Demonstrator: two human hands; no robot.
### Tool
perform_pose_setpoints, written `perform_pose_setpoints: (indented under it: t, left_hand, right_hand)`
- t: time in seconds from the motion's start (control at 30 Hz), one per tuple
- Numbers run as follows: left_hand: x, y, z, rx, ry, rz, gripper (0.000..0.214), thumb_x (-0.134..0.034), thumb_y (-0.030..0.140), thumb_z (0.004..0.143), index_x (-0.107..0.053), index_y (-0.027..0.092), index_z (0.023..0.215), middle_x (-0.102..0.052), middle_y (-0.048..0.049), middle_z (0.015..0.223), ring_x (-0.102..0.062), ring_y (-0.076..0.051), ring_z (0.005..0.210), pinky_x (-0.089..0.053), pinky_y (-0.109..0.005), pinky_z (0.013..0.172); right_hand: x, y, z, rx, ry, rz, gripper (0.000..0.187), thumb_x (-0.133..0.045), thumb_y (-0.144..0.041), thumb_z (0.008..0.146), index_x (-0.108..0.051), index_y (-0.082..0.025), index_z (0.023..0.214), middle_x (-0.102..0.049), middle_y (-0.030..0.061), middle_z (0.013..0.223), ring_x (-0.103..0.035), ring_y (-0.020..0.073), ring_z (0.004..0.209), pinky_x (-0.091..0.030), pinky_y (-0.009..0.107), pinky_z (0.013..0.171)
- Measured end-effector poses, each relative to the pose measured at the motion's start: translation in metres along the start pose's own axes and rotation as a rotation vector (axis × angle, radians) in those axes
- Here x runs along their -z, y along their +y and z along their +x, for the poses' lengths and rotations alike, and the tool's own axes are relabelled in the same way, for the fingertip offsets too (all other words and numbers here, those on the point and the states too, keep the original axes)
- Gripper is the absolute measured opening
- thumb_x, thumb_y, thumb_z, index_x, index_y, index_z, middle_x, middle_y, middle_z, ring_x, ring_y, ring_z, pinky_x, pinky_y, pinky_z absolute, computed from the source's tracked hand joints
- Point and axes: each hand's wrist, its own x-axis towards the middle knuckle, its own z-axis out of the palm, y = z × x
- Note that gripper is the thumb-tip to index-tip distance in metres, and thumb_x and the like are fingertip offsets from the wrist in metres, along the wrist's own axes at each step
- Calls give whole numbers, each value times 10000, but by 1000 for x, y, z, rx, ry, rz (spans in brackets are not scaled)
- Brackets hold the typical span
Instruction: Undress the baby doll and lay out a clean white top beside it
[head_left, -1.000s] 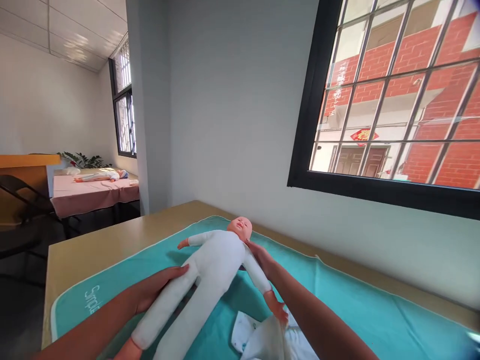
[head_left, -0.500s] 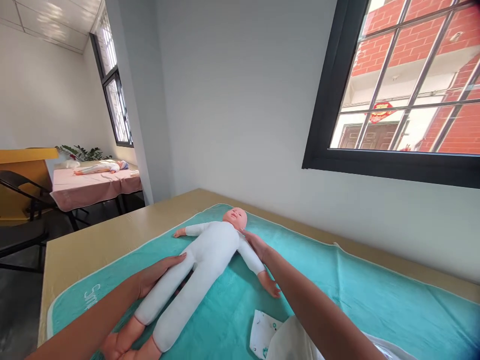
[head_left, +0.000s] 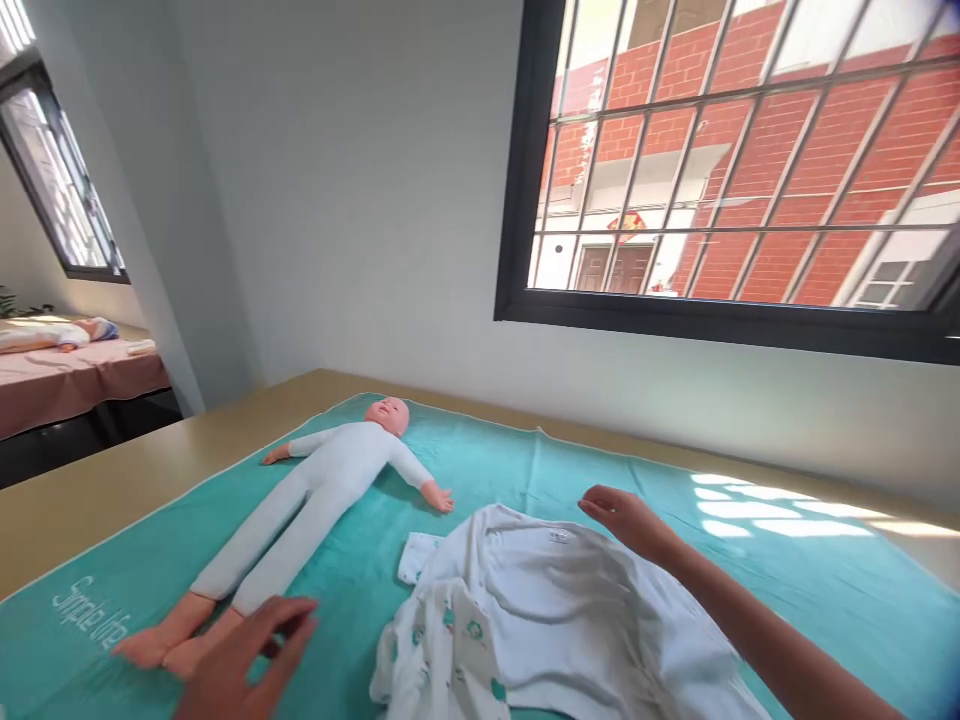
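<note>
**Both hands apart, doll flat on its back, shirt spread alongside**

Here's the left hand (head_left: 244, 660), low in front of the doll's feet, thumb and fingers bent with a gap between them; that grip is released, nothing in it. Whether it brushes a foot, I can't tell. Across to the right hand (head_left: 630, 515), reaching in from the lower right, palm down, fingertips bunched and pointing left, just above the shirt's far right edge; whether that grip pinches anything, I can't tell.

And the doll (head_left: 341, 465) lies face up on the green mat (head_left: 480, 450) over the bench (head_left: 150, 470), long axis slanting, head away toward the wall (head_left: 375, 200), feet near left, arms flung wide. Beside it, the shirt (head_left: 555, 610): neckline at the far side, one cuff pointing left at the doll.
</note>
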Motion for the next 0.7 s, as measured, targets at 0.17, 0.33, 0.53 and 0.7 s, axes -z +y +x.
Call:
perform_pose_setpoints:
  t: [0.17,0.33,0.53,0.7]
  left_hand:
    - [-75,104,18,-111,-271,117,419,-453,523,849,-646,232,1080,-678,-41,1159,-608,-235,1091,-470,-310,930]
    - [-134,164,59,-187,-311,363,424,-541,423,833,-581,178,1177,-525,-117,1399,-415,-282,1333,-387,-361,1014]
    - [-157,208,71,-130,-260,396,151,-669,263,801,-638,139,881,-669,-95,1059,-567,-254,1111,-426,-443,955]
    - [-148,277,56,-169,-83,206,230,-407,139,881,-617,159,973,-675,-86,977,-614,-244,986,-446,-365,839]
  right_hand:
    - [11,41,-73,-203,187,-346,349,-554,-542,792,-603,-196,780,-657,132,863,-609,325,824,-376,390,702]
    - [-1,46,-90,-153,185,-196,181,-619,-373,744,-578,-202,699,-662,103,789,-609,286,796,-347,337,689]
    - [-5,37,-84,-19,224,324,307,-520,-482,809,-539,-200,691,-651,69,782,-592,251,796,-403,336,725]
    - [-7,13,-85,81,191,855,541,-284,-648,899,-547,-212,1082,-679,72,943,-636,220,824,-494,332,722]
